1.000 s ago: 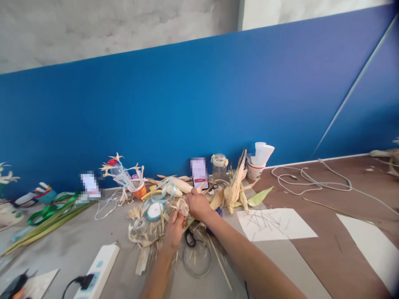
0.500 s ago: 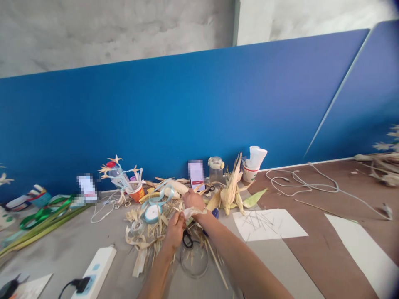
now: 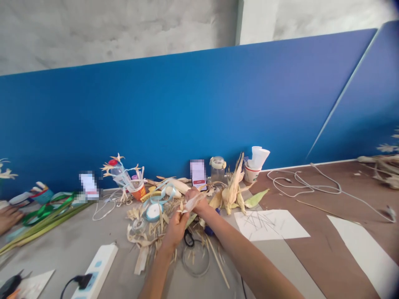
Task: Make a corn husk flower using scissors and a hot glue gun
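Note:
My left hand [image 3: 177, 226] is closed in a pinch on a pale corn husk piece [image 3: 181, 208] with a small pointed tip. A thin, translucent husk strip [image 3: 193, 202] rises from beside it and crosses in front of my right wrist. Just beyond, my right hand [image 3: 193, 194] is curled over the far side of the husk pile; whatever its fingers hold is hidden. Under and left of my hands lie loose husk scraps [image 3: 141, 259] and a spool of light blue ribbon [image 3: 154, 212]. Black-handled scissors [image 3: 188, 238] and a coil of wire [image 3: 195, 272] lie below.
A phone [image 3: 198, 174], a lidded jar [image 3: 217, 169] and upright dried husks [image 3: 232, 191] stand behind my hands. Right are thin wires on white paper [image 3: 291, 224] and a white cable [image 3: 336, 191]. Left are a power strip [image 3: 104, 259] and another person's hand [image 3: 9, 218].
My left hand has turned slightly, bringing the husk's pointed tip into view. The husk strip now slants upward across my right wrist. Another person's hand has appeared at the far left.

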`<state>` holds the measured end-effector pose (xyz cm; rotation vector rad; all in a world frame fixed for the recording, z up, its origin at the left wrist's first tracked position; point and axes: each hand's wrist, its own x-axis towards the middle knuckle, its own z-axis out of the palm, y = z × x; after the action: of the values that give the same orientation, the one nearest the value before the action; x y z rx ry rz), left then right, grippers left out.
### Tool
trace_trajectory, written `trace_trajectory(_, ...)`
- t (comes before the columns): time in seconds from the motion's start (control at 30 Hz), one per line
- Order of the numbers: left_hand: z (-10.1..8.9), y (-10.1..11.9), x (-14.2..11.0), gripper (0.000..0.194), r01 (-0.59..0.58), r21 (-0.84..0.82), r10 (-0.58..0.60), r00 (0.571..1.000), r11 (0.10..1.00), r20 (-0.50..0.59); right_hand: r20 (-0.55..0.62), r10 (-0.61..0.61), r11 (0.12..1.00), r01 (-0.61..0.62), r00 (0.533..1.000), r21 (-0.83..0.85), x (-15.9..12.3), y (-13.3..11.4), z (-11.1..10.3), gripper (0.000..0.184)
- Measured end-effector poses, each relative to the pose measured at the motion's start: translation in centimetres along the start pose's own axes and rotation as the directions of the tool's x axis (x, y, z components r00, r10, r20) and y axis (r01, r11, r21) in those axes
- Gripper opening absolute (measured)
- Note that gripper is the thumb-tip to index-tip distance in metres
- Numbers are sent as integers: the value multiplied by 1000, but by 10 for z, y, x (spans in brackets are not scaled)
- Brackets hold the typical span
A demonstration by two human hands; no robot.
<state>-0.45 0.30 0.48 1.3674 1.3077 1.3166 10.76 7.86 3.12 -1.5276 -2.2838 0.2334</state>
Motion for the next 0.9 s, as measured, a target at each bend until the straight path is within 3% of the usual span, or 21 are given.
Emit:
trace_trajectory(0.1, 2, 1, 0, 32, -32, 72, 36, 998, 997, -54, -29, 25, 1000, -25, 999, -3, -1, 0, 3, 32)
trace_trajectory(0.2, 4, 2, -2, 30, -42, 127, 45, 999, 991, -23, -51, 54, 998, -55, 997, -18, -3, 0, 5, 39)
trace_trajectory(0.37, 7, 4, -6, 26, -141, 144, 131, 988, 979, 78, -72, 70, 997, -73, 995, -28, -4, 0, 7, 40)
trace_trajectory(0.9, 5, 8, -4, 35, -162, 246, 143, 985, 956, 94, -93, 214, 975, -207, 972, 75, 2, -8, 9, 40)
